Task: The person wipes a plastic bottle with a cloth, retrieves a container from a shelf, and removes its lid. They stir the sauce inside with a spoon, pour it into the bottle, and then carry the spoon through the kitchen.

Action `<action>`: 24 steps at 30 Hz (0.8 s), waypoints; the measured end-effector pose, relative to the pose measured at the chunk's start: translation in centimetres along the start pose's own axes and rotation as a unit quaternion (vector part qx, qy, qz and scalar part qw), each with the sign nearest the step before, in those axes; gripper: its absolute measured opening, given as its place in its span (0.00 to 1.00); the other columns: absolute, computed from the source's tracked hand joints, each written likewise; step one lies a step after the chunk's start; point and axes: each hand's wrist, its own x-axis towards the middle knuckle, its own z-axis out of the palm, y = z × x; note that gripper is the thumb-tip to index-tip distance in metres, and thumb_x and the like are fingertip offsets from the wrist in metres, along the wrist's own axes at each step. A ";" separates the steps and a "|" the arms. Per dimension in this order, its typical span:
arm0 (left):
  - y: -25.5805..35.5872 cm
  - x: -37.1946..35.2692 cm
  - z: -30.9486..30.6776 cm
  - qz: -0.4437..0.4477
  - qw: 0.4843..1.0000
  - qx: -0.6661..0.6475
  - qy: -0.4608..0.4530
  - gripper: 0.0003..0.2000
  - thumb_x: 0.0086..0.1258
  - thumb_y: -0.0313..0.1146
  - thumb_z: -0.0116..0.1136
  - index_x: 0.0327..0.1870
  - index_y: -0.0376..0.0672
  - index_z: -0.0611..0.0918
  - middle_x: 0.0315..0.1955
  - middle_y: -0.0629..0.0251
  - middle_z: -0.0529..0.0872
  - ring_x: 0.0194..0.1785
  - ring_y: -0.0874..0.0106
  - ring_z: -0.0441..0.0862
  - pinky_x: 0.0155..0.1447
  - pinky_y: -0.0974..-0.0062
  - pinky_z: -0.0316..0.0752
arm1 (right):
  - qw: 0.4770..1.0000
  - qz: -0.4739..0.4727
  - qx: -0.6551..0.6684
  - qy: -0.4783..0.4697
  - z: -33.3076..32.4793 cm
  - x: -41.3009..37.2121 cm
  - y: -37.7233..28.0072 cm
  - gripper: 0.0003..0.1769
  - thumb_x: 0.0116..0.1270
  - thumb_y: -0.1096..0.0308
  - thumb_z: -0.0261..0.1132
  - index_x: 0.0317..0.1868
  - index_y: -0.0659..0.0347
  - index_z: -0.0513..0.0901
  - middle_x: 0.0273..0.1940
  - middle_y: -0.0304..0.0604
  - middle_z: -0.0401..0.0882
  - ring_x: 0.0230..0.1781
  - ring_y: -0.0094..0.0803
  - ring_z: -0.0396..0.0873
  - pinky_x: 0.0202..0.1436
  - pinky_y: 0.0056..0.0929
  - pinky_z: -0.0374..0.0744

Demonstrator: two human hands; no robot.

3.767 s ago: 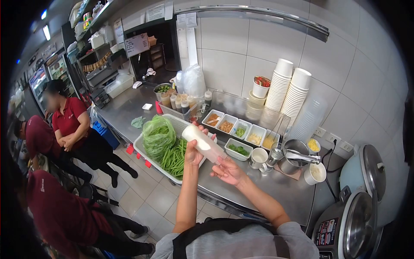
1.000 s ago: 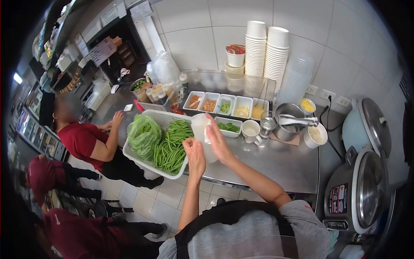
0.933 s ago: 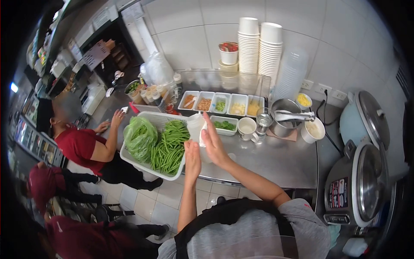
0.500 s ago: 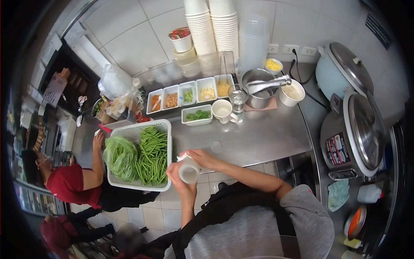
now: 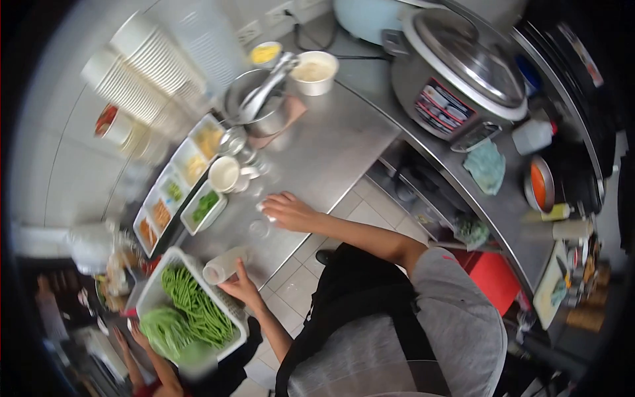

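A translucent cylinder (image 5: pixel 223 266) is held tilted in the half-curled left hand (image 5: pixel 242 286) beside the basket (image 5: pixel 230 308) of slender green beans (image 5: pixel 192 299); on the smooth metal worktop (image 5: pixel 331 142), a white wad (image 5: pixel 262 209) is held under the loosely bent right hand (image 5: pixel 290 212).

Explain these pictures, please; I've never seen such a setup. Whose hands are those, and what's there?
No robot here: these are a person's bare hands, and every picture comes from one camera worn on the head, looking down. The left hand holds a translucent container; the right hand is over something white at the metal counter. Around them are a mug, a pot with tongs, and a basket of green beans. A co-worker's hand shows near the basket.
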 end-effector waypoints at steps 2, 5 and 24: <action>-0.9 0.2 0.3 0.002 1.000 0.021 0.000 0.30 0.55 0.22 0.66 0.59 0.33 0.64 0.52 0.52 0.71 0.51 0.64 0.73 0.53 0.68 0.73 | 1.000 0.014 0.011 -0.003 0.2 -0.4 0.2 0.27 0.57 0.61 0.65 0.58 0.52 0.71 0.63 0.45 0.63 0.67 0.46 0.54 0.64 0.51 0.59; -0.6 -0.1 0.1 -0.020 0.994 0.102 -0.029 0.37 0.54 0.20 0.65 0.64 0.36 0.57 0.59 0.49 0.64 0.59 0.59 0.68 0.59 0.60 0.68 | 0.999 0.011 0.027 0.038 -3.1 -1.7 -1.2 0.31 0.58 0.60 0.64 0.63 0.50 0.66 0.66 0.47 0.57 0.69 0.49 0.51 0.65 0.55 0.55; -2.0 -14.9 20.4 0.418 0.753 0.433 -0.265 0.32 0.57 0.41 0.62 0.63 0.39 0.66 0.63 0.51 0.64 0.65 0.55 0.59 0.65 0.59 0.48 | 0.769 0.414 0.154 0.462 -0.2 -27.6 26.2 0.22 0.61 0.79 0.56 0.57 0.62 0.65 0.52 0.47 0.64 0.45 0.34 0.77 0.44 0.25 0.77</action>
